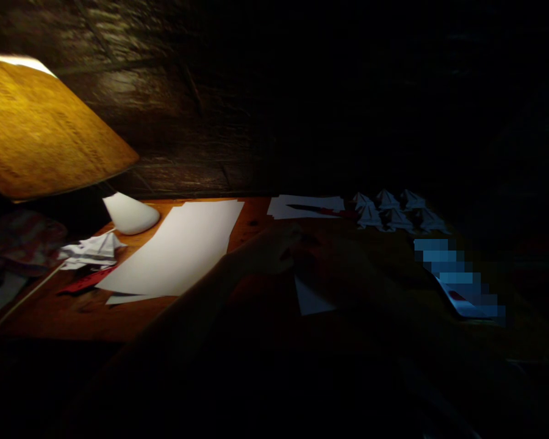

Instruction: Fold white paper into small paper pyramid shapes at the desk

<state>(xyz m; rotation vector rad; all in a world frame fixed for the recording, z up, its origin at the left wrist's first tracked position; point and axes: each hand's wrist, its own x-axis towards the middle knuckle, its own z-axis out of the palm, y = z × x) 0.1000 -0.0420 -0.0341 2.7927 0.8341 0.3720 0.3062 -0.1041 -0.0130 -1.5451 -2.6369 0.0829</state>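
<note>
In deep shadow at the middle of the table, my left hand (pixel 281 249) reaches in with its fingers curled together at a small piece of white paper (pixel 313 297). My right hand (pixel 333 253) is close against it, very dark, its fingers bent over the same paper. A pointed corner of the paper sticks out below the hands. The rest of it is covered by the hands and the darkness. To the left of my left arm lie large white sheets (pixel 183 244), lit by the lamp.
A lamp with a yellow shade (pixel 50 128) and white base (pixel 130 214) stands at left. Near it are folded paper (pixel 94 251) and a red object (pixel 86 280). Behind my hands, a knife (pixel 320 211) rests on more sheets (pixel 281 207). Several folded paper shapes (pixel 396 218) and a phone (pixel 462 302) lie right.
</note>
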